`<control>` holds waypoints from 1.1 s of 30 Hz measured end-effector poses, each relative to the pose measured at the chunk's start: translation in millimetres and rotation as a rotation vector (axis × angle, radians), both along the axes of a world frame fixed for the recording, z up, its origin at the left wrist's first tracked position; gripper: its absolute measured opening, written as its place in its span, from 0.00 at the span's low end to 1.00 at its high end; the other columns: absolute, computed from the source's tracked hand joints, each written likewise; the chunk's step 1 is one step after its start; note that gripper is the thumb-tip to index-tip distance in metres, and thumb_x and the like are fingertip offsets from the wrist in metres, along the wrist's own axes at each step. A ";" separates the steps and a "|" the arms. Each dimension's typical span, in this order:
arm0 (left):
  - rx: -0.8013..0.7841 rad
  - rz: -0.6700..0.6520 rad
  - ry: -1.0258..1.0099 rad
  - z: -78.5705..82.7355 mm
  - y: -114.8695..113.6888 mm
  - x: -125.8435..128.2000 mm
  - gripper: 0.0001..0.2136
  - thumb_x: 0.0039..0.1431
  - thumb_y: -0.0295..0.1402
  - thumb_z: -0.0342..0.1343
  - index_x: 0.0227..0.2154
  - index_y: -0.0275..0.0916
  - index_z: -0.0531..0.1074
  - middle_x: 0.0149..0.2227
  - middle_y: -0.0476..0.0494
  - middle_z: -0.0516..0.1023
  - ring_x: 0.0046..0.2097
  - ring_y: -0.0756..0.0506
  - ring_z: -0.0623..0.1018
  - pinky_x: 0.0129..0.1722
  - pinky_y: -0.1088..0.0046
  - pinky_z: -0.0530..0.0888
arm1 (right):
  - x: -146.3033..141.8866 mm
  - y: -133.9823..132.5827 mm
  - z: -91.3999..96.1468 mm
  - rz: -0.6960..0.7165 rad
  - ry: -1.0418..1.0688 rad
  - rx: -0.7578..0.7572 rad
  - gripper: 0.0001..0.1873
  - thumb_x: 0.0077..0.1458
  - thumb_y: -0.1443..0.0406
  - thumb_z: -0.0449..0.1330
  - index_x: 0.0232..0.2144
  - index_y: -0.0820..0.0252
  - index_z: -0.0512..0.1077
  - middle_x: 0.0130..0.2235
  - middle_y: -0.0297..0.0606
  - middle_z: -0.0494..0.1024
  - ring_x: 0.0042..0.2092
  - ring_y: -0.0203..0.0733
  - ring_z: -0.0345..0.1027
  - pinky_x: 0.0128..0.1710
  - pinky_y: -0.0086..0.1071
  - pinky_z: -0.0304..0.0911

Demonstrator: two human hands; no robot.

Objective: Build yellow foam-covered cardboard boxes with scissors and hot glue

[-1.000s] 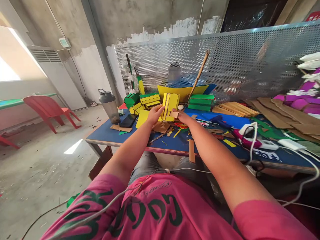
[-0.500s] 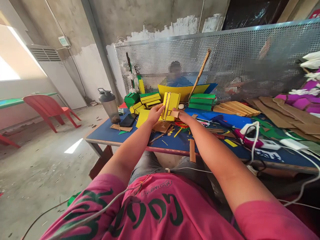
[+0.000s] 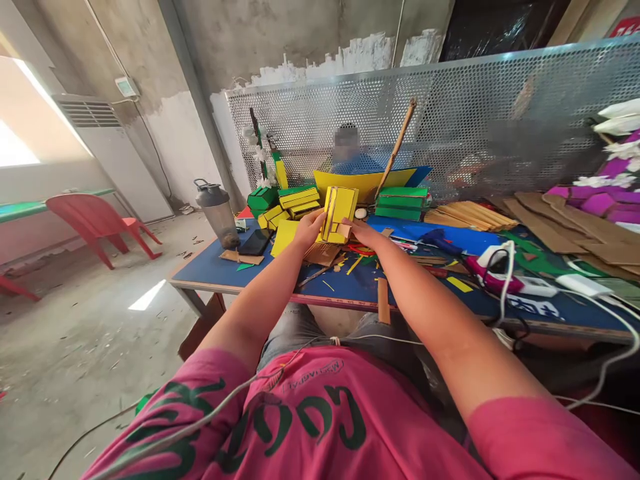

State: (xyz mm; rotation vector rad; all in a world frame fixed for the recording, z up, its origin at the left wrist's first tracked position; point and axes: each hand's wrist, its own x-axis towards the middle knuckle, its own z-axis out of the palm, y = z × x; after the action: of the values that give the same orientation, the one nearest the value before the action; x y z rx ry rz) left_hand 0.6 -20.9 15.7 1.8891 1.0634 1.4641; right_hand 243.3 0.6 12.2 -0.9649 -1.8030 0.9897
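Observation:
Both my hands hold up a yellow cardboard box piece (image 3: 340,212) above the blue table (image 3: 210,267). My left hand (image 3: 307,230) grips its left edge with curled fingers. My right hand (image 3: 364,233) pinches its lower right side, where a small brown cardboard tab shows. Under the hands lie brown cardboard scraps (image 3: 323,253) and yellow and red offcuts.
Green and yellow boxes (image 3: 290,200) are stacked at the back, with a yellow sheet (image 3: 367,183) and wooden stick against a perforated metal screen (image 3: 450,120). A shaker bottle (image 3: 216,212) and phone (image 3: 256,241) sit left. A glue gun (image 3: 493,277), cables and cardboard strips (image 3: 470,217) lie right. A person sits behind the screen.
My right hand has slid slightly closer along the yellow piece; the piece stays held in the same place.

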 end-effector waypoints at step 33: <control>0.074 -0.044 -0.012 -4.5 10.1 4.5 0.31 0.79 0.58 0.53 0.63 0.40 0.86 0.61 0.38 0.89 0.65 0.30 0.84 0.63 0.57 0.82 | -1.6 7.2 -9.1 0.032 0.050 0.077 0.53 0.60 0.23 0.63 0.71 0.49 0.81 0.73 0.40 0.80 0.80 0.66 0.66 0.82 0.61 0.59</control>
State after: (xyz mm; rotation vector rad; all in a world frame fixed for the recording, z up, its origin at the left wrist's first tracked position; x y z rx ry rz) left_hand 5.1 -10.8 11.1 1.9395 0.9686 1.5067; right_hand 241.7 7.8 3.2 -0.8592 -1.8069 0.9490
